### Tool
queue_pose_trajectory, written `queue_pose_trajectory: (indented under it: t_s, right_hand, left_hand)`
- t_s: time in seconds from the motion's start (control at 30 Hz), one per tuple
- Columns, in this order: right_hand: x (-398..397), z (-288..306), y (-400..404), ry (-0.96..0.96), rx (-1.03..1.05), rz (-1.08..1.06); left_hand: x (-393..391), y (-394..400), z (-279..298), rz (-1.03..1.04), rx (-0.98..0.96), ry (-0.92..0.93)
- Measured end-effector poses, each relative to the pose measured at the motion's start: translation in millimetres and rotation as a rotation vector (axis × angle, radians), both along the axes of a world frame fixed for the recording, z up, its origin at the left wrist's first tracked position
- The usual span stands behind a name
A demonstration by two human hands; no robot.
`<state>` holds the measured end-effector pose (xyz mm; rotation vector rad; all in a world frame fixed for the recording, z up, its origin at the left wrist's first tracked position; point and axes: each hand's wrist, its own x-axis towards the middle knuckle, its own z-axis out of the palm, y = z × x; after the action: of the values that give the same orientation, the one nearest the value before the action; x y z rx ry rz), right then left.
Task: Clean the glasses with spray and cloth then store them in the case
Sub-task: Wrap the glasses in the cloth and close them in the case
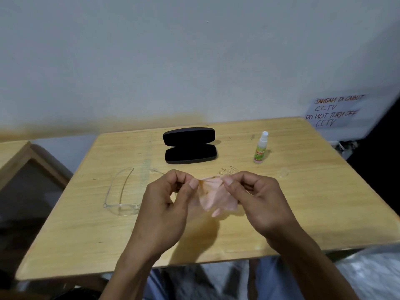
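My left hand (pixel 166 200) and my right hand (pixel 257 195) each pinch an upper corner of a thin pale-pink cloth (pixel 214 195), which hangs spread between them above the table. Clear-framed glasses (pixel 121 198) lie on the wood to the left of my left hand, arms unfolded and pointing away from me. A black glasses case (pixel 190 146) lies open at the back middle. A small white spray bottle (pixel 259 149) with a green label stands upright to the right of the case.
The light wooden table (pixel 313 202) butts against a grey wall. A paper notice (pixel 335 111) about CCTV hangs at the right. Another wooden table's corner (pixel 13 152) shows at the far left. The table's near edge runs just above my knees.
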<state>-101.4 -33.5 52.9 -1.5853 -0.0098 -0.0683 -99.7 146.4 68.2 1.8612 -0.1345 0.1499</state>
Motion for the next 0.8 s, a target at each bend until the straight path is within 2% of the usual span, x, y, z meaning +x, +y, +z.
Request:
queue_pose_trajectory:
  t_s: [0.17,0.27,0.43,0.8]
  right_hand:
    - [3,-1,2,0.105,0.131,0.100]
    - [1,-3,1,0.134,0.039,0.160]
    - [2,-5,-6,0.100,-0.080,0.145]
    - [11,18,-30,0.014,-0.012,0.071]
  left_hand:
    - [0,3,2,-0.002,-0.016,-0.002]
    - [-2,6,3,-0.008,-0.005,-0.011]
    - [-3,14,3,0.032,0.007,-0.008]
    - [1,27,5,0.099,0.040,0.004]
